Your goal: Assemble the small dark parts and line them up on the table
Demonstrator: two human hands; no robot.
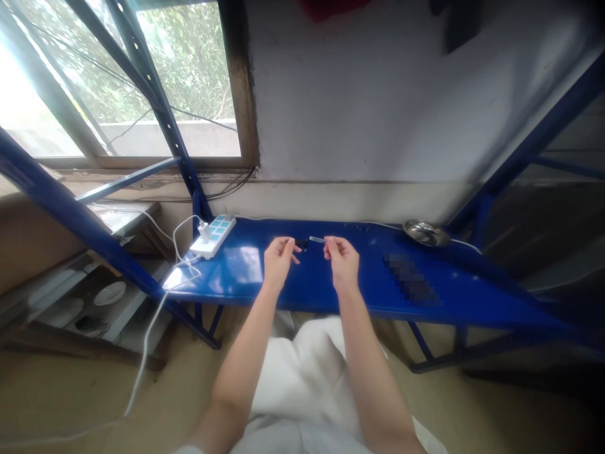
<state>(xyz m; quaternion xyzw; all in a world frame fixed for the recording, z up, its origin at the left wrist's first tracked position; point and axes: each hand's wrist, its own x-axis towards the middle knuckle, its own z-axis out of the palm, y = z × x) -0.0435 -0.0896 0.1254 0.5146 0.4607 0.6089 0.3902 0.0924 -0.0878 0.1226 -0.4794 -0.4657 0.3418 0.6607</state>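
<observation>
Above the blue tabletop (302, 284), my left hand (278, 260) pinches a small black piece (301, 244), too small to name. Facing it, my right hand (343, 257) has its thumb and fingertips closed on a thin, clear, short stick-like piece (316, 239). The clear piece points left toward the black one, with what looks like a narrow gap between them. Both hands are held close together near the middle of the table.
A white power strip (215, 236) with a plug and cable stands on the left. Toward the back right is a round metal dish (426, 232); a blurred dark object (411, 277) lies nearer. Blue metal posts (163, 113) flank the table, and a side shelf (113, 315) stands left.
</observation>
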